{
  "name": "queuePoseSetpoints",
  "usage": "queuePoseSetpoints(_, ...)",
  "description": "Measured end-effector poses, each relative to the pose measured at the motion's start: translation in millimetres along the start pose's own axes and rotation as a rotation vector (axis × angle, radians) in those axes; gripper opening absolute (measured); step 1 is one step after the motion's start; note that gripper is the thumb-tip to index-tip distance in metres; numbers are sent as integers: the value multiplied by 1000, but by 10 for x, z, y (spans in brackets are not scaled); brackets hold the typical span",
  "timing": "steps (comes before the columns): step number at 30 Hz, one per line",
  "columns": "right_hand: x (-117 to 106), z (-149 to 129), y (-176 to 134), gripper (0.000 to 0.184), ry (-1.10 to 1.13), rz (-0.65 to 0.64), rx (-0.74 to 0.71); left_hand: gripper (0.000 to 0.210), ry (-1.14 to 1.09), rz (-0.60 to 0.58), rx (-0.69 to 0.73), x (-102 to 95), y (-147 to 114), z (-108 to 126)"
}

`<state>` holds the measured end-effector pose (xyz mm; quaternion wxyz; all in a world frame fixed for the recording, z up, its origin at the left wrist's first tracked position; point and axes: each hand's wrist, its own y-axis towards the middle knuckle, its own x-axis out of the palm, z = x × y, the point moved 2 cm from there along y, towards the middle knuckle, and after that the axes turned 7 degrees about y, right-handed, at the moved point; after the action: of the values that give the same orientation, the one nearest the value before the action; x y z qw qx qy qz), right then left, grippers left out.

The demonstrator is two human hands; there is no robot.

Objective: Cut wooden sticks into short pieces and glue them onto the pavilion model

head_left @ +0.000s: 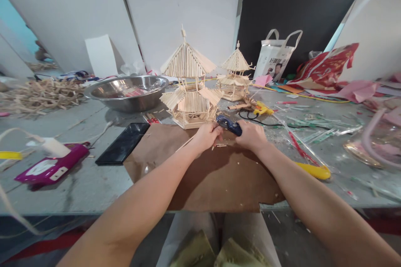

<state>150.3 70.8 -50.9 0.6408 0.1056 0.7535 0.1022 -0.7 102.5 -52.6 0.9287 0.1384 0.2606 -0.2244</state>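
My right hand (pixel 251 134) is closed around a blue hand tool (pixel 229 124) that looks like cutters; its jaws point left, toward my other hand. My left hand (pixel 207 135) is pinched just beside the tool's tip, and a thin wooden stick (pixel 184 144) sticks out behind it to the lower left. Short cut stick pieces (pixel 221 145) lie on the brown board (pixel 219 183) below my hands. Directly behind my left hand stands a two-tiered pavilion model (pixel 191 104) made of wooden sticks, its pointed roof upright. My fingertips are partly hidden.
A smaller stick pavilion (pixel 235 73) stands behind. A steel bowl (pixel 128 94), black phone (pixel 123 144) and purple power strip (pixel 56 164) are on the left. Rightward lie a yellow glue gun (pixel 262 109), a yellow-handled tool (pixel 315 171), scattered clear sticks (pixel 322 133) and a white bag (pixel 273 58).
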Motion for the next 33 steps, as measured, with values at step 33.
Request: queuePoseSetpoints(33,18,-9,0,38,-21,250,-146,22,-29,-46,16,24,-10,5)
